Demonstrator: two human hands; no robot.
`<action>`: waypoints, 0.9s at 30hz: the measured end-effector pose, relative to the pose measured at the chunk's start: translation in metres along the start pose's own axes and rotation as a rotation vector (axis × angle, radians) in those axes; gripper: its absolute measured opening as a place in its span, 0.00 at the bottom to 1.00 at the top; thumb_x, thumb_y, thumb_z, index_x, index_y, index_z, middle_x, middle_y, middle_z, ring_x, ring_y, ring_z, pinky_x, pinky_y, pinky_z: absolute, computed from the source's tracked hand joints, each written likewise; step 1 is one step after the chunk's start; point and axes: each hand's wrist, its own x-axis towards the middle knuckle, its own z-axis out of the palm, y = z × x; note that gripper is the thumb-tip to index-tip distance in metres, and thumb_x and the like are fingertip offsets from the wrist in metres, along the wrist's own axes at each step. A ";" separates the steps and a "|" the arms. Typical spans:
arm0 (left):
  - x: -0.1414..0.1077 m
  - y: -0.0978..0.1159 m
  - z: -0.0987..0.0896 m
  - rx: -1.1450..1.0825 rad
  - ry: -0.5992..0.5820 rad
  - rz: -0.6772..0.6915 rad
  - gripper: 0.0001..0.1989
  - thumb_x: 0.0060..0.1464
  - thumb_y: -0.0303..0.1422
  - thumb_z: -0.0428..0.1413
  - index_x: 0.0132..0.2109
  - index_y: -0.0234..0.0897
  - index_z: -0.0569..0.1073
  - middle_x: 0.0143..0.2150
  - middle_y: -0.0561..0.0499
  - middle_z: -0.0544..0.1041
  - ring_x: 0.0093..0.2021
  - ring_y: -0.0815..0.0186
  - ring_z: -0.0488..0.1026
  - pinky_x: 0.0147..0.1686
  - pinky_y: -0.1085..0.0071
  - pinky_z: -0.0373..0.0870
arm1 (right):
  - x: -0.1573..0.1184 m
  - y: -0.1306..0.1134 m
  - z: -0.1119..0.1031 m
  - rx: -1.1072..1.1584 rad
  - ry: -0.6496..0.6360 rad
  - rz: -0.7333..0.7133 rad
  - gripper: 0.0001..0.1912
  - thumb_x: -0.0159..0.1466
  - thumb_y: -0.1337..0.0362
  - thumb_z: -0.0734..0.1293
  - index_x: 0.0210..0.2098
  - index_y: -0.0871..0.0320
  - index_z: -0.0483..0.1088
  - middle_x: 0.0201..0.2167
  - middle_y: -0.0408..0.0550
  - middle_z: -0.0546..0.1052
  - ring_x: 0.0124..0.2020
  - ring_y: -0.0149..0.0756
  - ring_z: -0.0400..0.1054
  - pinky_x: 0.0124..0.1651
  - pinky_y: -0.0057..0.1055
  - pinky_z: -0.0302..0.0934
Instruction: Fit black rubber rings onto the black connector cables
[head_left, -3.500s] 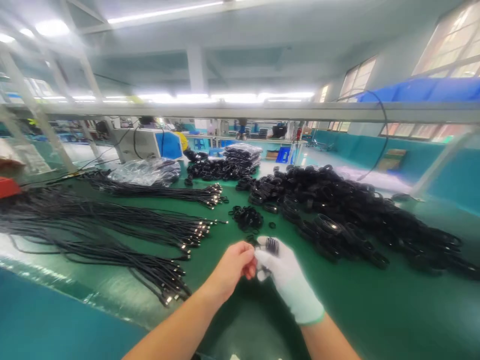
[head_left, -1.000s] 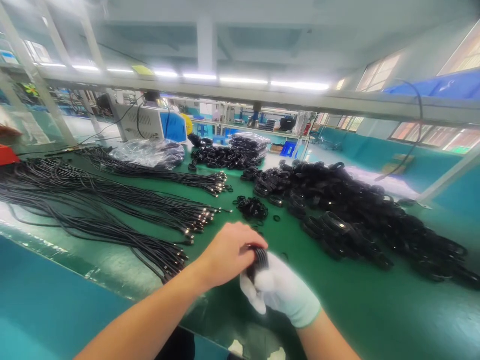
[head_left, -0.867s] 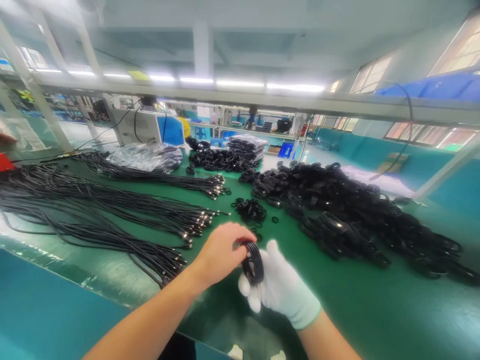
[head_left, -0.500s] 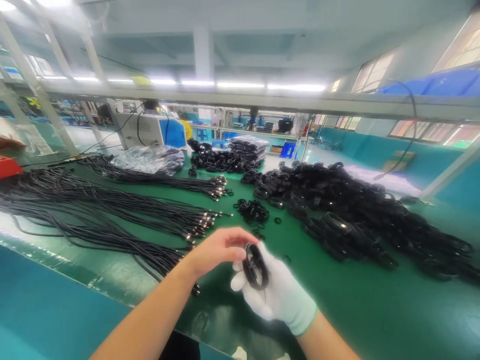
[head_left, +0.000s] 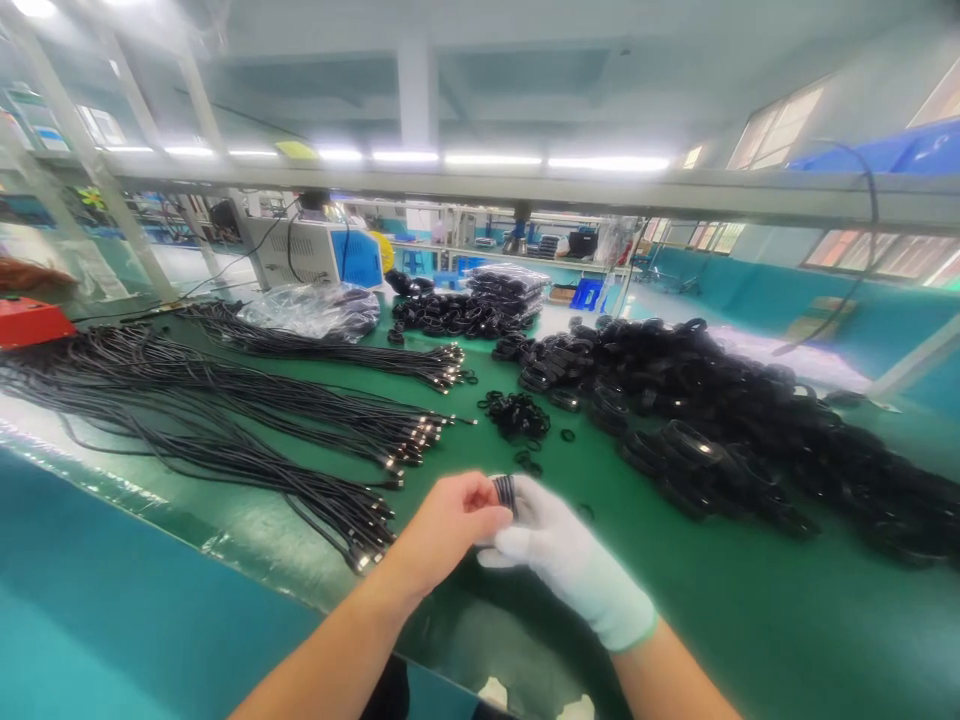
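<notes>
Close to the table's front edge, a small coil of black cable [head_left: 505, 490] is held between my two hands, its strands seen edge-on. My bare left hand [head_left: 459, 525] pinches its left side with thumb and fingers. On the other side, my right hand [head_left: 544, 535], in a white glove, has its fingers closed round the coil, and part of the coil is hidden by them. Just beyond the hands lies a little heap of small black rings [head_left: 517, 415], with a few loose ones nearer to me.
Bundles of straight black cables [head_left: 300, 420] with metal plugs lie at left. A large pile of coiled cables [head_left: 690, 420] covers the right. Behind are bagged coils [head_left: 506, 285], a clear plastic bag [head_left: 307, 312] and a white-and-blue machine [head_left: 315, 255]. A red box [head_left: 34, 322] stands far left.
The coil has turned from showing its open loop to lying edge-on between my hands. My left fingers have closed more tightly on it. The view has shifted slightly left.
</notes>
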 end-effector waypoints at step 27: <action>0.016 -0.024 -0.002 0.617 0.339 0.488 0.17 0.45 0.16 0.48 0.34 0.39 0.76 0.30 0.54 0.72 0.32 0.69 0.70 0.34 0.74 0.66 | 0.001 0.016 0.000 0.156 -0.040 0.052 0.24 0.55 0.68 0.70 0.51 0.60 0.64 0.45 0.51 0.69 0.41 0.38 0.71 0.45 0.38 0.67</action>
